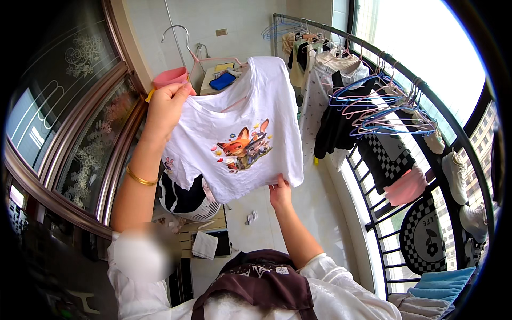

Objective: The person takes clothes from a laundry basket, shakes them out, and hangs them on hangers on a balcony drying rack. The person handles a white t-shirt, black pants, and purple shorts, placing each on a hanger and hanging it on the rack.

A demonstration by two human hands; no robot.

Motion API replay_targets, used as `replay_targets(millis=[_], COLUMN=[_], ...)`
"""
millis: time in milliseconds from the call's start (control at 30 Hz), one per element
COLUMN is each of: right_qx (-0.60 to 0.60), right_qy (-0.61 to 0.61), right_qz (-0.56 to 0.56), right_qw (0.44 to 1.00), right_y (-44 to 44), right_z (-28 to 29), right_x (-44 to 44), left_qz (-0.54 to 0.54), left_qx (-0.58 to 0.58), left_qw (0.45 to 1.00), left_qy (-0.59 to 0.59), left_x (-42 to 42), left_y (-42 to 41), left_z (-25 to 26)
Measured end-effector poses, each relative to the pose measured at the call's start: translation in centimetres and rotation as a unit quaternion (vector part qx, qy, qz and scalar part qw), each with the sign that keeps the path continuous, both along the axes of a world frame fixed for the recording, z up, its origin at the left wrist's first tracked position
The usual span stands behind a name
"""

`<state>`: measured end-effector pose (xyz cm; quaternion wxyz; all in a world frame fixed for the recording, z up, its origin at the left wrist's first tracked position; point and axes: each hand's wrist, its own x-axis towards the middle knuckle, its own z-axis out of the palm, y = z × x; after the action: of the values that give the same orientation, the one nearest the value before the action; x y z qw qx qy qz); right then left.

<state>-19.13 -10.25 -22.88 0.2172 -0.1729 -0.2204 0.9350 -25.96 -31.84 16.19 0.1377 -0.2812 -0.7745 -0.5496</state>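
Note:
In front of me hangs a white short-sleeved T-shirt [244,132] with a fox and rabbit print on its chest. A pink clothes hanger [216,60] with a metal hook rises out of its neckline; the far shoulder drapes over it. My left hand [170,102] pinches the shirt at the near shoulder, beside the collar. Whether those fingers also hold the hanger's arm is hidden. Lower down, my right hand [281,194] grips the bottom hem between thumb and fingers. Behind the shirt's lower edge stands a white plastic laundry basket [206,211] with dark clothes inside.
Along the right runs a metal drying rail [376,50] bearing clothes and several empty hangers [394,120]. Mats [424,236] and white shoes [455,176] line the window railing. A glazed door [94,160] stands left. A pink container [171,77] and blue cloth [222,81] lie beyond.

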Motion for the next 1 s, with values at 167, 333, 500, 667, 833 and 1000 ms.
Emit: replay_targets(millis=[167, 333, 500, 667, 833, 1000], right_qx=[-0.076, -0.021, -0.052, -0.052, -0.081, -0.111], right_qy=[-0.008, -0.037, -0.027, -0.027, 0.055, 0.070], right_qz=[0.003, -0.043, -0.038, -0.003, 0.179, 0.207], right_qw=[0.997, 0.998, 0.998, 0.998, 0.979, 0.970], right_y=[-0.7, 0.2, 0.6, 0.1, 0.8, 0.9], right_z=[2.6, 1.6, 1.2, -0.8, -3.0, -0.1], right_x=[1.0, 1.1, 1.4, 1.9, 2.5, 3.2], left_qz=[0.002, 0.069, 0.081, 0.065, 0.012, 0.003], left_qx=[0.022, 0.032, 0.059, 0.051, -0.032, -0.026], left_qw=[1.000, 0.997, 0.995, 0.996, 0.999, 1.000], left_qy=[-0.001, -0.004, -0.018, -0.028, 0.005, 0.006], left_x=[-0.4, -1.1, -2.4, -2.6, -1.6, -0.5], left_y=[-1.3, -1.2, -2.2, -1.7, -1.5, -2.1], left_z=[0.1, 0.5, -0.1, -0.5, -0.5, -0.2])
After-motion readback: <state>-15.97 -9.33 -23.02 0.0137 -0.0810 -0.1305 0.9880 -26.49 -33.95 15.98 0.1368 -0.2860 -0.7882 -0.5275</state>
